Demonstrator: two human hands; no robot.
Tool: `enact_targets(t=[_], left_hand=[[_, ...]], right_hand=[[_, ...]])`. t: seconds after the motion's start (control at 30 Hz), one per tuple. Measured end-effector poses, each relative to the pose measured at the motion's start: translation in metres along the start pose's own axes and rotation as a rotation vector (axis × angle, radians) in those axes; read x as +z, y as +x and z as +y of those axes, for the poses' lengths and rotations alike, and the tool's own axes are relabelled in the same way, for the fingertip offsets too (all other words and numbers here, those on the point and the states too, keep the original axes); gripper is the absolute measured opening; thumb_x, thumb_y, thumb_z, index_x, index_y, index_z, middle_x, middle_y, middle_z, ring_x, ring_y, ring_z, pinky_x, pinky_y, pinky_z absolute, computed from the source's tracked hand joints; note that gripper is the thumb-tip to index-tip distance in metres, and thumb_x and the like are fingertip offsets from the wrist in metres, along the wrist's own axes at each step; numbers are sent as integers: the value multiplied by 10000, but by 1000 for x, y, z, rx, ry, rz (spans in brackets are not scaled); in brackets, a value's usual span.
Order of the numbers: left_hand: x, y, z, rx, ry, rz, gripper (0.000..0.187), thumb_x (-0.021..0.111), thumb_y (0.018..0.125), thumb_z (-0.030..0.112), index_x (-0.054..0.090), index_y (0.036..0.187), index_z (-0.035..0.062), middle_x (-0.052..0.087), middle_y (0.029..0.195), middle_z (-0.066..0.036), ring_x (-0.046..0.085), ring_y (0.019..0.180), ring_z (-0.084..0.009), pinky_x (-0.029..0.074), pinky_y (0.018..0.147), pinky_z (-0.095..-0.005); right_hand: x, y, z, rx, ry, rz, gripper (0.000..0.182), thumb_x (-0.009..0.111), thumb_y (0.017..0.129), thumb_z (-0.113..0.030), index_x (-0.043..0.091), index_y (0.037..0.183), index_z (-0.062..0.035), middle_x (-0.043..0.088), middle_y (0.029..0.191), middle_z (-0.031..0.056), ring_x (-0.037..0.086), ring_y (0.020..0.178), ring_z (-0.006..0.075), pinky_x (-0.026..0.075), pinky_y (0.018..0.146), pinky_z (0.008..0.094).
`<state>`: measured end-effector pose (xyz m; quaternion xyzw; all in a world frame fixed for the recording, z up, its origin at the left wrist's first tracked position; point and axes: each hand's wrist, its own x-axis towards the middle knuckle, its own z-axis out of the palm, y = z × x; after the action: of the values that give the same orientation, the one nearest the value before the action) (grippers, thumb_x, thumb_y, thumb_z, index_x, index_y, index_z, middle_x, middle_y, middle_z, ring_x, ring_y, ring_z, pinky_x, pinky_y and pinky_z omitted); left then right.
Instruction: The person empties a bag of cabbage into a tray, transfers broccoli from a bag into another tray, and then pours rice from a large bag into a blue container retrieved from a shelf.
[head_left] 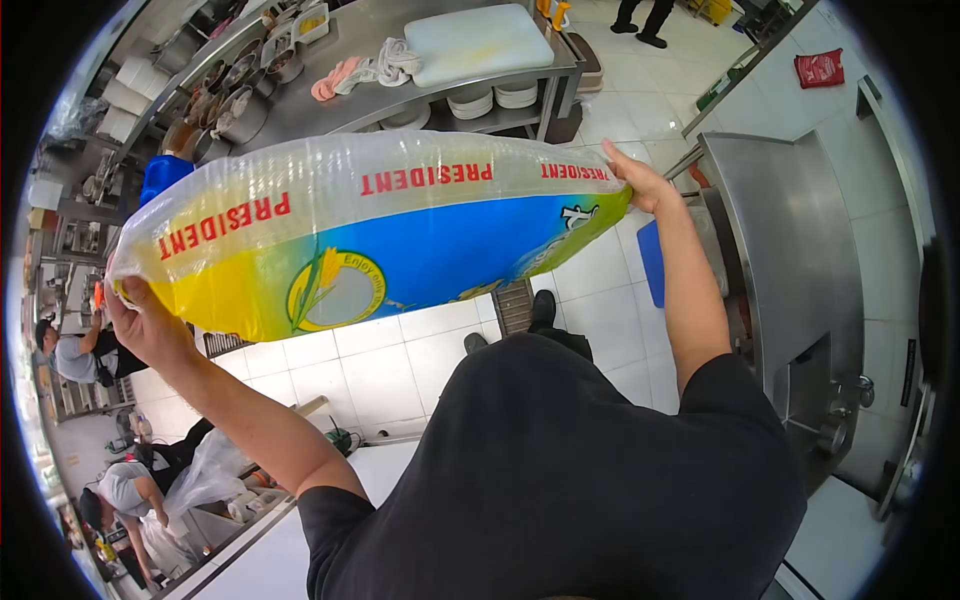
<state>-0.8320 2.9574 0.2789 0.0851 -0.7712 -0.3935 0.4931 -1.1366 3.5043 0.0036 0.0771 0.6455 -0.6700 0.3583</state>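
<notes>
A large plastic sack marked PRESIDENT, blue and yellow with a whitish side, spans the space before me in the air. Its left end is gripped by my left hand, with the fingers bent round the corner. At the other end my right hand holds the far corner, thumb pointing up. What the sack contains cannot be seen through the print.
Beyond the sack runs a steel counter with a cutting board, cloths and pots. A steel sink unit stands at right. Two people work at left; another's legs show at the top.
</notes>
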Motion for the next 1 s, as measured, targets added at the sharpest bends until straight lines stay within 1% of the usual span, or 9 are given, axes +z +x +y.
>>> enact_targets(t=[0.13,0.23,0.43,0.53,0.63,0.73,0.8,0.87,1.0], left_hand=[[-10,2,-9,-148,37,107,437,470,1063,374,576,1238,-11,668,1127,-84,634,958,-145,520,820,-268],[-27,3,-30,-110,144,94,430,478,1060,379,607,1210,-3,663,1126,-84,622,973,-155,502,854,-271],[-28,-10,-57,-153,-137,144,346,512,1055,317,633,1084,-6,666,1025,-50,592,912,-105,477,830,-244],[-27,-14,-57,-172,-288,125,337,513,1055,308,636,1106,-2,669,1028,-47,601,917,-106,483,841,-253],[-15,-15,-32,-201,-166,78,346,527,1049,312,653,1109,-5,669,996,-33,591,892,-98,472,818,-243],[8,-16,-22,-139,98,-12,342,579,1024,329,701,1049,11,666,921,-10,550,821,-75,445,736,-228],[47,-23,2,-115,212,-80,340,607,1008,331,715,1031,9,662,860,-10,533,773,-69,440,690,-237],[85,-29,26,-70,252,-188,338,623,998,322,710,1046,-1,659,807,-31,540,729,-82,448,659,-255],[119,-24,44,98,218,-372,334,640,984,314,698,1042,-9,664,778,-86,570,680,-126,466,637,-277]], right_hand=[[-7,7,19,-218,234,-168,344,663,962,-295,613,1159,-17,678,1096,108,653,984,175,533,839,303],[-2,12,23,-387,265,108,146,686,945,-198,600,926,-81,633,892,10,596,787,105,499,695,261],[0,32,28,-403,203,233,322,690,934,-169,450,719,-153,428,682,-83,360,615,49,330,543,243],[-27,63,40,-437,-4,385,327,720,906,-208,461,729,-117,487,685,-40,405,611,94,363,556,278],[-19,58,24,-549,-814,646,316,721,899,-297,548,812,-47,600,765,48,544,673,184,448,622,347],[6,60,-8,-500,-1034,714,456,710,893,-411,633,1050,10,686,1003,166,659,914,299,510,811,399],[64,33,-48,-742,-735,477,620,708,874,-488,613,1270,-22,641,1242,202,607,1182,313,473,989,391],[148,-12,-89,-909,-611,124,724,739,841,-497,548,1368,-39,579,1355,206,534,1287,307,429,1055,388],[277,-88,-117,-1312,-821,-146,759,796,812,-401,464,1437,-126,549,1405,158,501,1326,301,409,1076,393]])
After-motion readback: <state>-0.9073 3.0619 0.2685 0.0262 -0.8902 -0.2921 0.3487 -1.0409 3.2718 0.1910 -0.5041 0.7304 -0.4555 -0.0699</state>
